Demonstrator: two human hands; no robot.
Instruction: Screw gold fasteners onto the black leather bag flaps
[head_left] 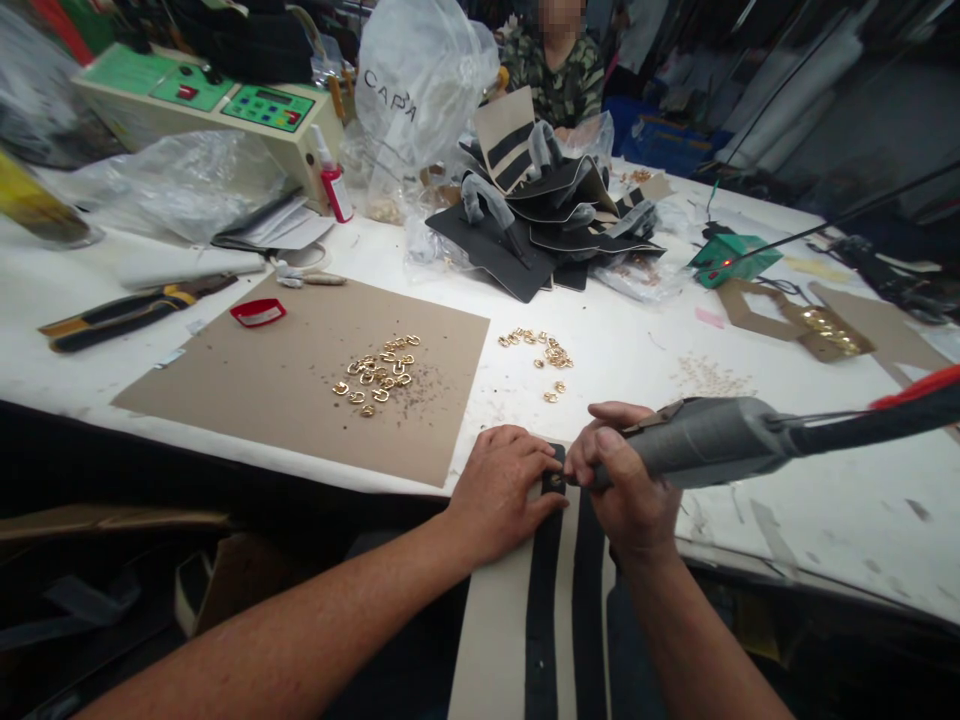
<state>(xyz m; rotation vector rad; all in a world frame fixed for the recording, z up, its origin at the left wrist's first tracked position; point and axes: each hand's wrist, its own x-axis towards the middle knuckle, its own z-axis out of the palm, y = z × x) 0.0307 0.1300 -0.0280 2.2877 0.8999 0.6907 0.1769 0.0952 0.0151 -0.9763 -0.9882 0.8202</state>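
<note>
We have our right hand (634, 490) gripping the grey tool (705, 440) at a metal fitting (556, 481) on the striped panel (499, 640) by the table (622, 350) edge, left hand (499, 490) spread on it, this fitting seemingly unfinished and many gold links (386, 382) loose.

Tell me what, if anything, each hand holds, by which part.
The right hand grips the grey tool near its front end. The left hand touches the striped panel near its far end, grip unclear.

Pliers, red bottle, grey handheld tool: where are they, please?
Pliers (120, 322), head view: on a handle.
Red bottle (337, 192), head view: on its body.
Grey handheld tool (701, 440), head view: middle of its casing.
</note>
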